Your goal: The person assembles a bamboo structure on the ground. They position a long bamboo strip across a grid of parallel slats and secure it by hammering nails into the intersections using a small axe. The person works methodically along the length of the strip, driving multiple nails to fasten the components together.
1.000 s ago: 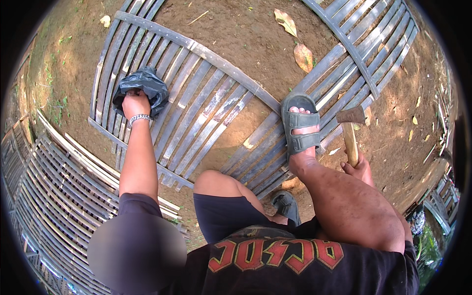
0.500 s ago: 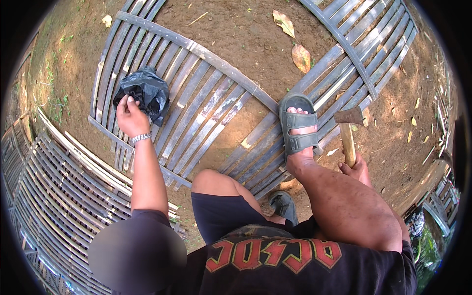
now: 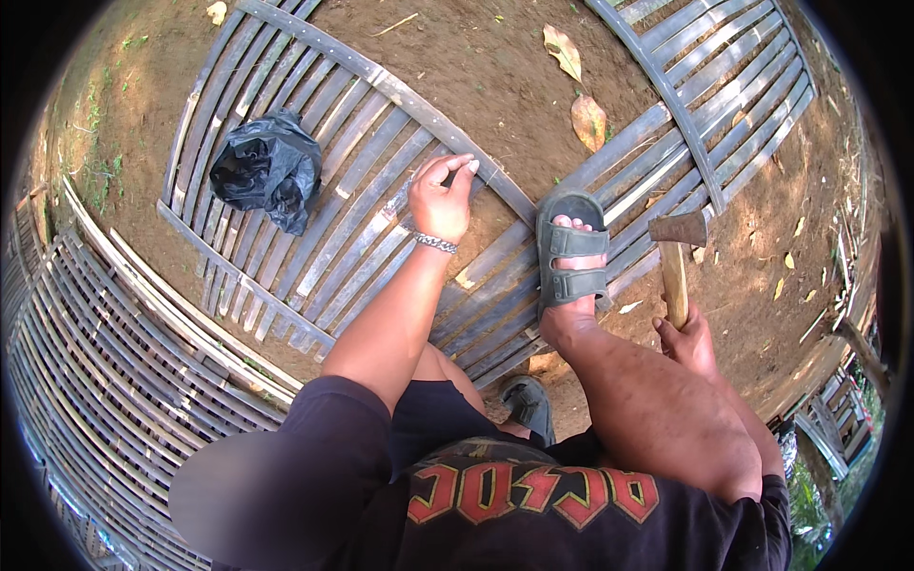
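Observation:
My left hand point(image 3: 441, 202), with a metal chain bracelet at the wrist, is above the slatted bamboo panel point(image 3: 419, 103), close to its long cross strip. Its thumb and fingers are pinched together; whatever they hold is too small to make out. In my right hand point(image 3: 689, 341) is a hatchet point(image 3: 675, 281), gripped by its pale wooden handle, its rusty head point(image 3: 679, 227) pointing up and away from me. A crumpled black plastic bag point(image 3: 295, 171) lies on the panel's left part, its mouth gaping. My sandalled foot point(image 3: 575, 252) presses on slats between the two hands.
A second slatted section point(image 3: 700, 143) spreads to the far right. Another bamboo lattice point(image 3: 124, 371) is at the lower left. Dry leaves point(image 3: 588, 122) lie on the brown dirt point(image 3: 476, 67). Sticks and bamboo pieces point(image 3: 843, 395) are along the right edge.
My left hand has left the plastic bag and moved right, over the panel towards my foot, fingers still pinched. The right hand keeps the hatchet in nearly the same place.

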A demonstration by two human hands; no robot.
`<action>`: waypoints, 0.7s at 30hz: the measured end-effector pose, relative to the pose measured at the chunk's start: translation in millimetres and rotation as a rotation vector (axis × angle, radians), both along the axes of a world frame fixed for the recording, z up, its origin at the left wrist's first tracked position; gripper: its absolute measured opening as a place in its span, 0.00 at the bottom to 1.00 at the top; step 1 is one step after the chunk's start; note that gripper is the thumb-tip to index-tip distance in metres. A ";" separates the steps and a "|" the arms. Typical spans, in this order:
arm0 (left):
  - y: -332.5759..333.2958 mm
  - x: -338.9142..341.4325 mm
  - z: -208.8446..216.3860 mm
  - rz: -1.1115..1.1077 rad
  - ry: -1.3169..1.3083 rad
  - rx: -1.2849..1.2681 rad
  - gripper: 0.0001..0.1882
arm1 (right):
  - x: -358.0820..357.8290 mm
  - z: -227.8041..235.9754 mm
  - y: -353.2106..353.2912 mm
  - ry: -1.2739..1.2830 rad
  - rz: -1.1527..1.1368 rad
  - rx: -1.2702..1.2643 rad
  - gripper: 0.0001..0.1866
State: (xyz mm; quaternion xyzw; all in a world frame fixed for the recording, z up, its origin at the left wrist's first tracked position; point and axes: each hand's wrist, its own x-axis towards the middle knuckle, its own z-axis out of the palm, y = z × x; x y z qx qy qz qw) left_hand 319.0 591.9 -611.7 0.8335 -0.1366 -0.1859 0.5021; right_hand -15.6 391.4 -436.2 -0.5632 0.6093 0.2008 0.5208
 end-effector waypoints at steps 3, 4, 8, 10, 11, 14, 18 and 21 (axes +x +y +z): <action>0.0 -4.5 -12.5 -0.006 -0.083 0.057 0.08 | -2.3 0.9 1.2 0.007 -0.008 0.004 0.23; 0.0 -4.9 -14.5 0.026 -0.073 0.063 0.07 | -5.5 -0.2 1.3 0.018 0.006 0.003 0.22; -6.1 -4.6 -18.9 0.035 -0.132 0.044 0.07 | -20.8 -1.4 6.0 0.076 0.041 -0.018 0.21; -6.3 -5.8 -19.8 0.030 -0.156 0.035 0.07 | -30.0 -5.0 8.5 0.099 0.119 -0.068 0.21; -5.5 -5.4 -20.3 0.022 -0.171 0.034 0.07 | -33.4 -6.3 9.3 0.110 0.159 -0.092 0.21; -6.6 -7.4 -19.5 0.024 -0.179 0.041 0.06 | -26.7 -0.4 9.1 0.164 0.177 -0.072 0.20; -6.4 -7.1 -21.8 0.010 -0.210 0.053 0.06 | -22.6 1.0 8.2 0.128 0.095 -0.057 0.21; -2.8 -7.5 -29.0 0.006 -0.242 0.033 0.06 | -21.4 -0.5 2.2 0.107 0.010 0.025 0.23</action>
